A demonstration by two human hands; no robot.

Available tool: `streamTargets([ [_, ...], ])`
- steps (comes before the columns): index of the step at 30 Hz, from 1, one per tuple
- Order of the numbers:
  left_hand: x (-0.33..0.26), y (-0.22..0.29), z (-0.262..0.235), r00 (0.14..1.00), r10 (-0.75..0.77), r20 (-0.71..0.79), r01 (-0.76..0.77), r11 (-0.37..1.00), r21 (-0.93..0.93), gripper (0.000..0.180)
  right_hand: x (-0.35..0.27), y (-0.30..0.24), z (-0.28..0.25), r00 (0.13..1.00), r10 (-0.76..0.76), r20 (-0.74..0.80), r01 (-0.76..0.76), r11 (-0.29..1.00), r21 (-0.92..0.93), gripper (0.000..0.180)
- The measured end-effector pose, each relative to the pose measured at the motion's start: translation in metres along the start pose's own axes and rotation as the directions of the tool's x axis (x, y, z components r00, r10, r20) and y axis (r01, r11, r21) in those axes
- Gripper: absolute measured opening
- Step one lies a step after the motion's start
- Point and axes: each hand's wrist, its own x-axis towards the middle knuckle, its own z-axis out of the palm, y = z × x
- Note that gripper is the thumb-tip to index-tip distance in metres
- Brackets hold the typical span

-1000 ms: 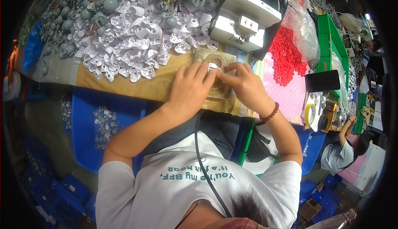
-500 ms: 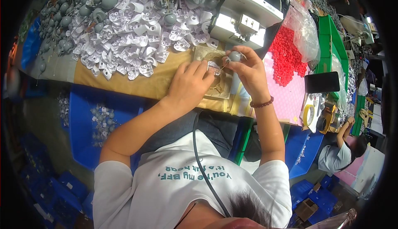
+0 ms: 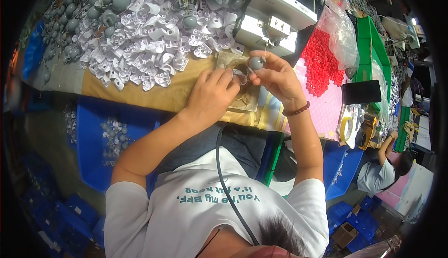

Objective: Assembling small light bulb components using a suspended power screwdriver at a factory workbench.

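Note:
Closed around a grey ball-shaped part [image 3: 256,63] with thin wires, my right hand [image 3: 279,77] is over the work plate. My left hand [image 3: 212,93] grips a white plastic piece [image 3: 239,76] by its edge, just left of the grey part. The two pieces are close together, and fingers hide whether they touch. Beneath both hands lies a flat square plate [image 3: 249,105] with hollowed shapes, on a tan cloth [image 3: 135,98].
White plastic pieces [image 3: 149,43] are heaped at the left, with grey ball parts [image 3: 93,13] behind them. A white machine [image 3: 275,15] stands ahead. Red pieces [image 3: 322,62], a dark phone-like slab [image 3: 361,92] and a tape roll [image 3: 346,129] lie rightward. Another person [image 3: 378,176] works far right.
My right hand has turned and brought the grey part slightly left, nearer the white piece. My left hand has barely shifted and keeps its grip.

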Motion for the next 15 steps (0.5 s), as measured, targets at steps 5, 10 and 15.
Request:
streamTargets([
  [5,-0.001,-0.003,-0.002,0.999,0.034,-0.009,-0.034,0.999,-0.011,0.030,0.000,0.002,-0.013,0.998,0.039,0.044,-0.017,0.902,-0.431,0.027],
  [10,0.000,-0.004,-0.007,0.999,0.046,-0.001,-0.046,0.999,-0.011,0.032,0.005,0.025,-0.007,0.935,-0.346,0.077,0.247,0.480,-0.842,0.026],
  [15,0.007,-0.004,-0.020,0.995,-0.028,0.092,0.039,0.992,-0.121,0.037,0.004,0.033,-0.003,0.888,-0.456,0.061,0.217,0.297,-0.930,0.037],
])
